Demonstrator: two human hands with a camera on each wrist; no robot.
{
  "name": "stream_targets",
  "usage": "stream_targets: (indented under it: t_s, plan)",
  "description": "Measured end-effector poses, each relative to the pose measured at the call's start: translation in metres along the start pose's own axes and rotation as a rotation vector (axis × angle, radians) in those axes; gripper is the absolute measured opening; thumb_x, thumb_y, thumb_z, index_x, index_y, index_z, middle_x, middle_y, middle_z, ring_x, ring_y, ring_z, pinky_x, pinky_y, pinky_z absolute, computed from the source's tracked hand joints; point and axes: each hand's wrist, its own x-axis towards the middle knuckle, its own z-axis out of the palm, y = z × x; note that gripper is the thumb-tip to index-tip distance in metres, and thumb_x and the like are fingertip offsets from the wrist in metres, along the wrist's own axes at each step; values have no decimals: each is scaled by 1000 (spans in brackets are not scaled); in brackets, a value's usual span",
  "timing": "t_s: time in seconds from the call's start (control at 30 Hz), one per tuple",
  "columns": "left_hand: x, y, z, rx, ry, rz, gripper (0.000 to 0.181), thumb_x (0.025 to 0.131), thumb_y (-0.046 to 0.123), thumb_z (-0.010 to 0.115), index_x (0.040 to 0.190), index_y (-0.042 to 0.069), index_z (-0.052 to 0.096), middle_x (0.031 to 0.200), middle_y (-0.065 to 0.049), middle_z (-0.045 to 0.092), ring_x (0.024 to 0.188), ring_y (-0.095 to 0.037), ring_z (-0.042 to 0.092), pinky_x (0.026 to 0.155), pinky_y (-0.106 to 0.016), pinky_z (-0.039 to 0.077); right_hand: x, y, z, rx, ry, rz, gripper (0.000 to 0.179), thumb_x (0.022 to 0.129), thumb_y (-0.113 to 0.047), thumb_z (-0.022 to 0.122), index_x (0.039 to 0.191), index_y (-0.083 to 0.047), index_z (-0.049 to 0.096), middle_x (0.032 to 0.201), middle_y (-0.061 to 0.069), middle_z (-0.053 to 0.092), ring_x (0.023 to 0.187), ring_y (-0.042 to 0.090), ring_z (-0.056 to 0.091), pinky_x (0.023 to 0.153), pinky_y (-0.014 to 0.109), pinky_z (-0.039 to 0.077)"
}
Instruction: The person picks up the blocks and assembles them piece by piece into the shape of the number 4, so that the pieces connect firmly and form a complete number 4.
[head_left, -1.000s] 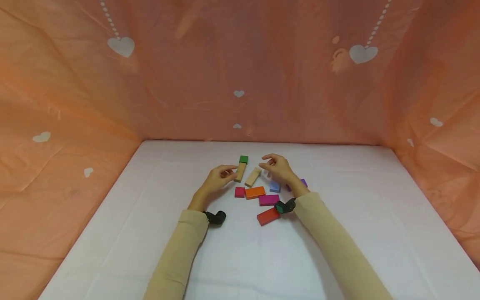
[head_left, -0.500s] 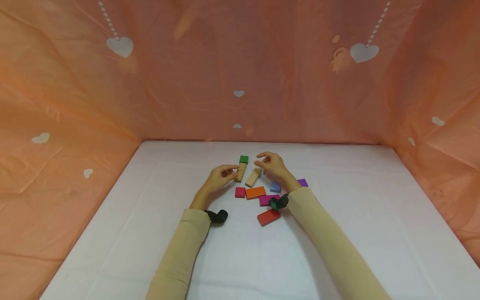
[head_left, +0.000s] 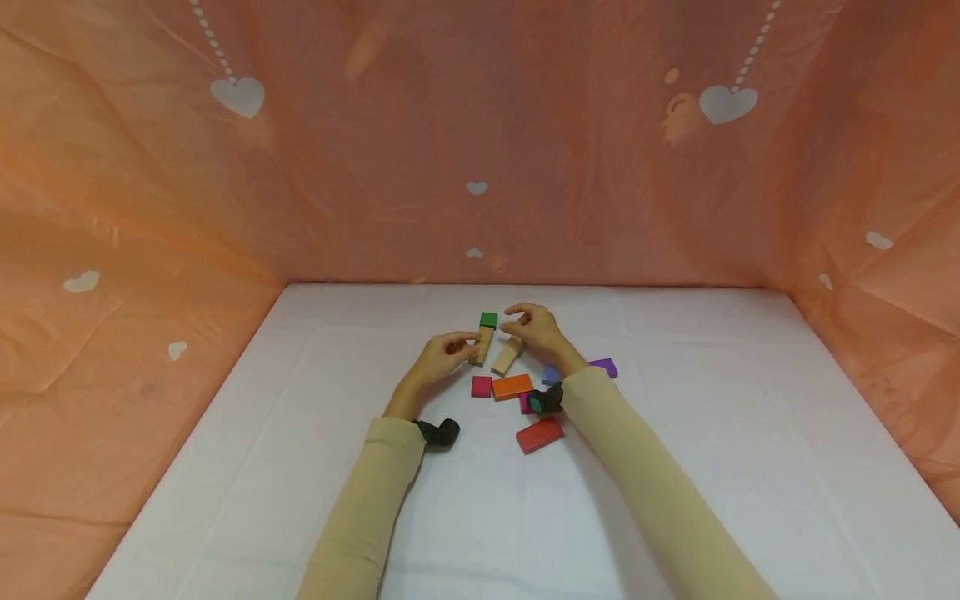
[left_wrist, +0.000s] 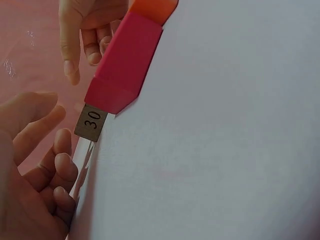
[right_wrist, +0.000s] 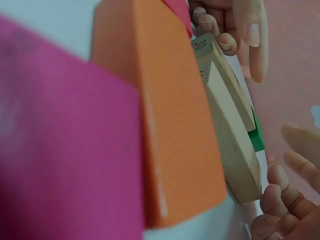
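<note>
A plain wooden block (head_left: pixel 487 335) marked 30 lies against a green block (head_left: pixel 489 320) at its far end. My left hand (head_left: pixel 442 357) is at its left side, thumb and index finger spread apart, other fingers loosely bent; the right wrist view shows fingertips right at the 30 end. Slanting beside it is a second plain wooden block (head_left: pixel 507 357). Over that block's far end hovers my right hand (head_left: pixel 542 332), thumb and index finger apart with nothing between them. In the right wrist view, its bent lower fingers come close to this block's (right_wrist: pixel 235 135) far end.
Nearer me lie a small pinkish-red block (head_left: pixel 482 387), an orange block (head_left: pixel 512 387), a magenta block (head_left: pixel 525 403) partly behind the right wrist camera, and a red block (head_left: pixel 539 434). Blue (head_left: pixel 551 375) and purple blocks (head_left: pixel 604 367) sit by the right forearm. An orange curtain (head_left: pixel 480 142) surrounds the white table (head_left: pixel 262 467).
My right hand has moved left, toward the green block and the two wooden blocks, its wrist camera now covering much of the magenta block. The left hand has barely shifted; the blocks stay put.
</note>
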Motion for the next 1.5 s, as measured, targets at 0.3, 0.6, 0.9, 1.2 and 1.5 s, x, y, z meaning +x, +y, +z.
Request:
stream_targets:
  t_s: [0.3,0.6,0.9,1.2,1.5]
  plan:
    - [2,-4,-2,-45,7,-56,36,95,15,59,129,3,60,87,-7,56,77,-11,45,65,-20,38,6,0,4,2,1,14,39,91,-16,66,126,0,60,80,6,55,65,8,49,55,17,40]
    - [1,-7,-4,-6,17,-52,36,94,15,60,128,3,61,91,-13,60,77,-11,46,69,-21,39,13,-3,13,8,-33,31,39,92,-16,63,129,-2,58,92,14,60,73,12,57,59,17,44]
    - [0,-2,-5,-7,-26,-104,38,94,16,60,130,5,60,96,-13,62,80,-12,48,72,-22,40,17,1,15,-171,-33,33,42,91,-25,65,131,-10,59,120,22,62,93,23,56,71,22,43]
    - [3,0,-6,2,-65,-91,39,95,16,59,131,3,58,93,-12,62,80,-11,47,71,-21,39,17,-6,11,-250,-70,89,44,92,-26,62,133,-13,58,134,18,59,115,30,56,99,37,45]
    - [5,0,-4,17,-64,-103,39,95,19,59,131,5,59,95,-11,61,83,-12,47,70,-21,39,18,-8,12,-231,-66,145,41,93,-26,61,133,-16,59,144,12,52,124,27,49,108,41,39]
